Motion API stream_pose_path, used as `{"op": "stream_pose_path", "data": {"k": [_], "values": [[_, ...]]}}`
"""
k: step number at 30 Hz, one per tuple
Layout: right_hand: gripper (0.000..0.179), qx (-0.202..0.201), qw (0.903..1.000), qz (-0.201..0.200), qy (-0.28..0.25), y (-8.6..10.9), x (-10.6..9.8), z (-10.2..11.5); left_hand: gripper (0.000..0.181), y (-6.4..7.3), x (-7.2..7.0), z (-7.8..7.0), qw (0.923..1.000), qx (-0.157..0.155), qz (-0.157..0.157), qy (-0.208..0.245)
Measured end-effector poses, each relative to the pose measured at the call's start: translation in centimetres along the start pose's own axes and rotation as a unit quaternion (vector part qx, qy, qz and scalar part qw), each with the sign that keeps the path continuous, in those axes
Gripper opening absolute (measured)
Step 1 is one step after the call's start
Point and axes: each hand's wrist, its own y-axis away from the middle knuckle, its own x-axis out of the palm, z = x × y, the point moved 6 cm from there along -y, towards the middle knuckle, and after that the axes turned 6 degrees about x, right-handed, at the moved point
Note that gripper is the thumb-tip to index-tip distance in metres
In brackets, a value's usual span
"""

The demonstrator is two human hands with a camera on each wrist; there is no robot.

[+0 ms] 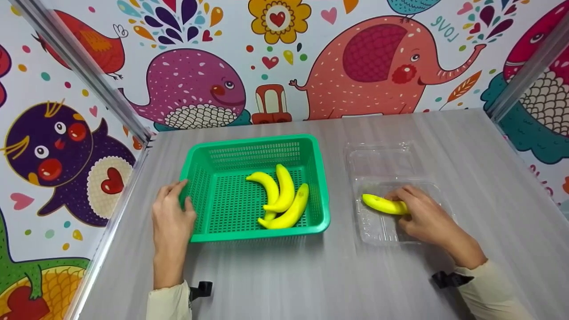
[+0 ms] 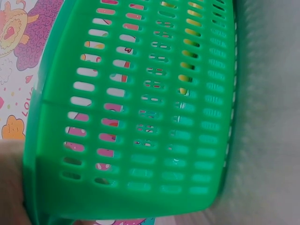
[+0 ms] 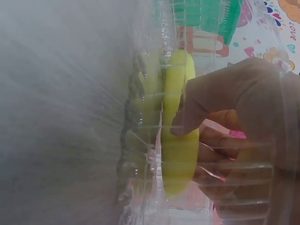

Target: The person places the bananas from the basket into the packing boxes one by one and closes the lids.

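Grey tabletop (image 1: 284, 280) stretches between green basket (image 1: 325, 204) and clear container (image 1: 372, 227) edges.

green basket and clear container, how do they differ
The green basket has slotted green walls; the clear container is see-through. The basket looks larger than the container. Three bananas lie in the basket; in the container, the right hand holds one banana. Both stand on the table, open at the top.
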Motion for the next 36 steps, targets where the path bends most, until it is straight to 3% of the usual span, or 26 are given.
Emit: {"op": "stream_pose_path", "data": {"k": [15,23,36], "values": [[0.05,0.001,0.9996,-0.025,-0.012,-0.9,-0.6,1.9,0.042,0.1,0.1,-0.3,0.9999,0.007,-0.008,-0.003],[0.041,-0.014,0.9976,-0.058,-0.036,-2.4,-0.6,5.0,0.043,0.1,0.0,-0.1,1.0,0.004,-0.004,-0.006],[0.039,-0.062,0.9943,-0.065,-0.058,-4.2,0.2,10.0,0.043,0.1,0.0,-0.1,1.0,0.001,-0.001,-0.002]]}}
